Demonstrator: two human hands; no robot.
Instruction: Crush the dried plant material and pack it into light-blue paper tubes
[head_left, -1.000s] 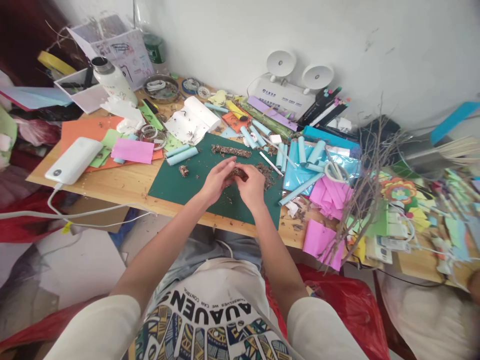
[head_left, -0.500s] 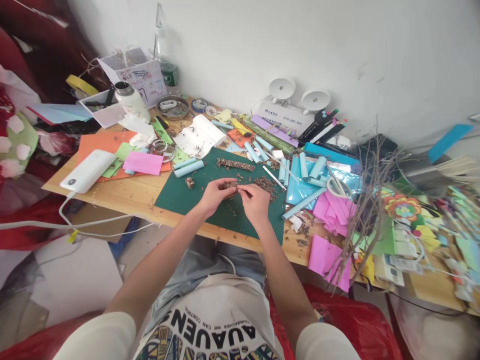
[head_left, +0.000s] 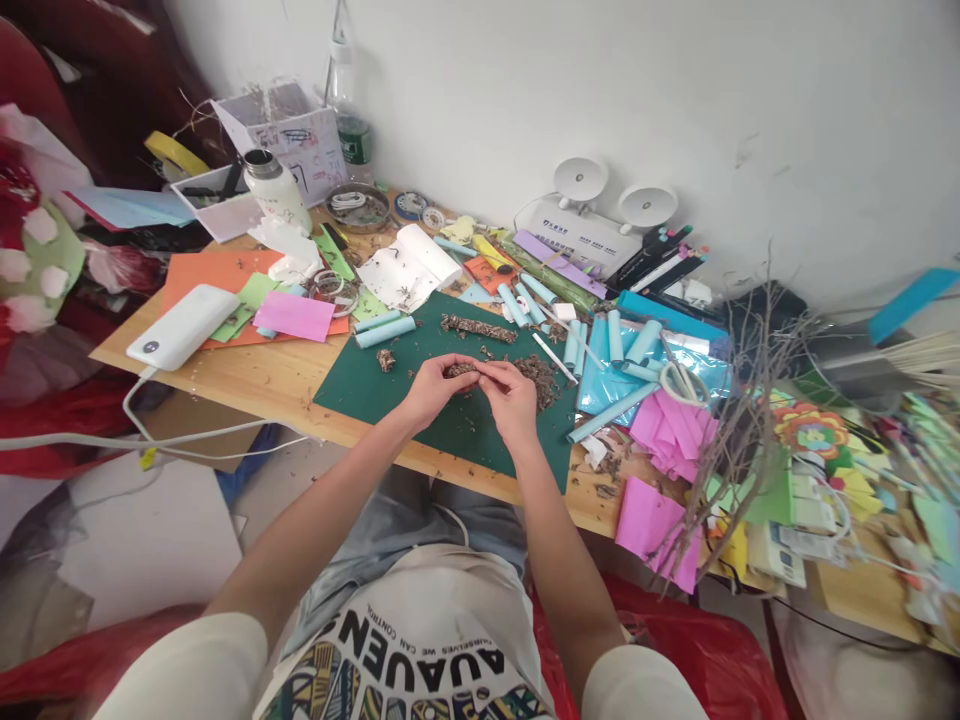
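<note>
Over the green cutting mat, my left hand is closed round a small brown piece covered in bark-like bits. Fingertips of my right hand pinch at the right end of that same piece, touching my left fingers. Much of the piece is hidden by the fingers. Just right of my right hand lies a pile of loose brown flakes. Behind the hands rests a longer brown-coated stick, and a small brown clump sits to the left.
Light-blue paper rolls lie at the right beside scissors, pink paper and upright dry twigs. Left are a white power bank with its cable and an open bottle. A white router stands by the wall.
The view has shifted slightly, so the table things appear a little further right. My hands stay together on the brown piece, with the right fingers moved slightly along it.
</note>
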